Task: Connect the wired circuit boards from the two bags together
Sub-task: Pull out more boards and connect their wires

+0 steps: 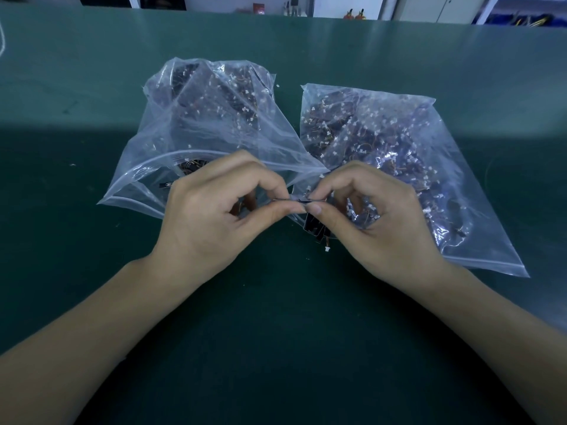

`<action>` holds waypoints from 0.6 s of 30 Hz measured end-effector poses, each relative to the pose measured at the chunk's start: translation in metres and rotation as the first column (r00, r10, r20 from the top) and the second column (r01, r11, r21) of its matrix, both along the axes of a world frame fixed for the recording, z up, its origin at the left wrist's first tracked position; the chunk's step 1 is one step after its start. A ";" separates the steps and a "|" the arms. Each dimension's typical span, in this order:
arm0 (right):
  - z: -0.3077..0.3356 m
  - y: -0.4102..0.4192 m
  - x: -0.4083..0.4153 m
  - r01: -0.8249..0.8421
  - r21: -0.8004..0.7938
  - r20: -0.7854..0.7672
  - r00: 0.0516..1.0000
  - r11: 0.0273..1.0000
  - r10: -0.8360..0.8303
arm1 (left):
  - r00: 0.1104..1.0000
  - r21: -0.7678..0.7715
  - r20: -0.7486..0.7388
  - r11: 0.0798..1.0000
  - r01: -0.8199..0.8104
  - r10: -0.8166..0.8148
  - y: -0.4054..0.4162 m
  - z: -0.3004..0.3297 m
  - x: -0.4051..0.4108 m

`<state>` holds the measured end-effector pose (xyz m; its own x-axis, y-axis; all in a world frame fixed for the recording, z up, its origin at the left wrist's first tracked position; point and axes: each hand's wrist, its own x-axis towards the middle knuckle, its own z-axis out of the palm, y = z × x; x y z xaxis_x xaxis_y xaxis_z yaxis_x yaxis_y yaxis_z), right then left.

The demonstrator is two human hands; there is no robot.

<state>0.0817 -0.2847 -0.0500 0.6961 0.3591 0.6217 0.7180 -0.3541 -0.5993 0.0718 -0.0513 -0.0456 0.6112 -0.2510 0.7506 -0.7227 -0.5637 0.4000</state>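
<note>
Two clear zip bags lie on the green mat, the left bag (196,118) and the right bag (399,142), both full of small dark circuit boards with thin wires and white connectors. My left hand (211,210) and my right hand (374,216) meet between the bags' mouths. Each pinches with thumb and forefinger one end of a small dark wired board (299,200), held fingertip to fingertip. Below my fingers, several dark boards (314,230) with a white connector lie on the mat.
The green work mat (276,332) fills the view; its far edge runs along the top. Shelves and small items stand behind it. A white cord (2,38) shows at the far left edge.
</note>
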 end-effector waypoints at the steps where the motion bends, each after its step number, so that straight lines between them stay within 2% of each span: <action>1: 0.000 0.000 0.000 -0.002 -0.011 -0.002 1.000 1.000 0.002 | 1.000 0.004 -0.005 1.000 -0.002 0.002 0.000 0.000 0.000; 18: -0.002 0.000 0.001 -0.005 -0.031 -0.007 1.000 1.000 0.005 | 1.000 0.019 -0.014 1.000 -0.003 0.003 -0.001 0.000 -0.001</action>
<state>0.0825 -0.2847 -0.0519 0.6981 0.3814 0.6059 0.7160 -0.3686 -0.5929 0.0710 -0.0520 -0.0455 0.6223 -0.2636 0.7370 -0.7154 -0.5735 0.3990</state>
